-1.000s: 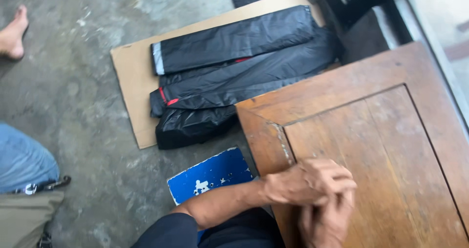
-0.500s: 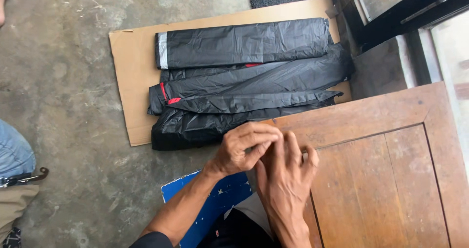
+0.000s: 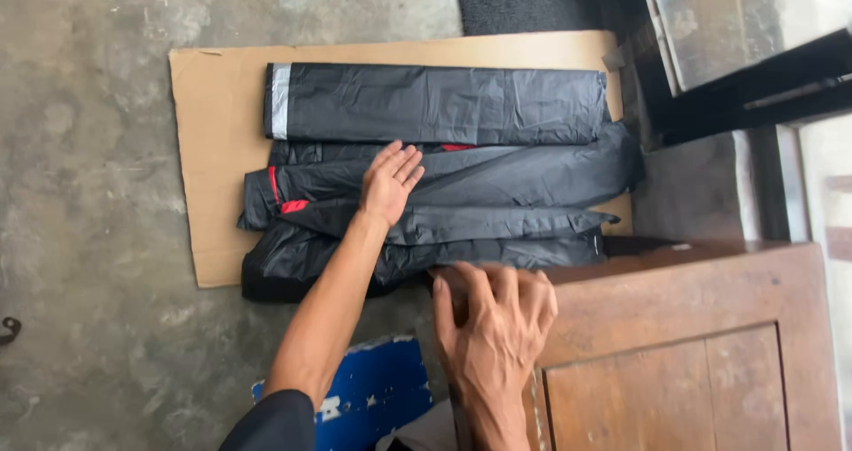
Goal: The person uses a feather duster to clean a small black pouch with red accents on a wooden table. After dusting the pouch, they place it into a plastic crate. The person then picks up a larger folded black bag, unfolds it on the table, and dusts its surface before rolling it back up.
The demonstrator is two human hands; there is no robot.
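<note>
Concrete floor [image 3: 89, 149] with cardboard sheet [image 3: 217, 149] laid flat. Stack of folded black plastic bags [image 3: 461, 149] on the cardboard. Left hand [image 3: 389, 180] open, palm flat on the stack's middle. Right hand [image 3: 497, 327] open, fingers spread on corner of wooden panel [image 3: 692, 344], just below the stack. Blue board [image 3: 373, 398] below the cardboard.

Blue sign-like board with white marks [image 3: 373, 396] on the floor beside wooden panel [image 3: 692, 344].
</note>
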